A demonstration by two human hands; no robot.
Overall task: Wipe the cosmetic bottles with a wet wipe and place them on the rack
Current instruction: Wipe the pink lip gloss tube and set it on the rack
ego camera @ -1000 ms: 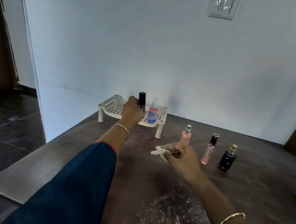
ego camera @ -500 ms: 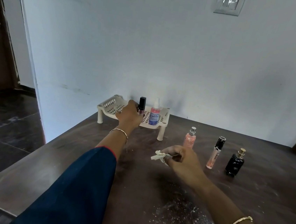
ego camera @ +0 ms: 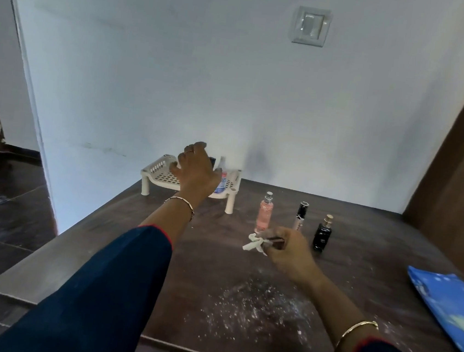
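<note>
On the cream rack point(ego camera: 165, 173) against the wall, a dark-capped bottle point(ego camera: 212, 161) and a clear spray bottle with a pink and blue label point(ego camera: 221, 179) stand upright, both partly hidden behind the left hand point(ego camera: 197, 170). That hand hovers over them with fingers spread, closed on nothing. Three bottles wait on the brown table point(ego camera: 132, 237), well apart from the rack: a pink spray bottle point(ego camera: 264, 215), a slim tube with a black cap point(ego camera: 299, 216) and a squat black bottle with a gold top point(ego camera: 322, 234).

The right hand point(ego camera: 289, 249) sits just in front of the pink bottle, pinching a crumpled wet wipe point(ego camera: 254, 242) together with a small dark object I cannot identify.

The risks, as I judge them: the spread left hand could clip the rack bottles and topple them, and the right hand, already full, could knock over the pink bottle at its knuckles.

A blue packet point(ego camera: 445, 310) lies at the right edge. White specks litter the near table. No brand or lettering is legible anywhere; the labels are too small and blurred.
</note>
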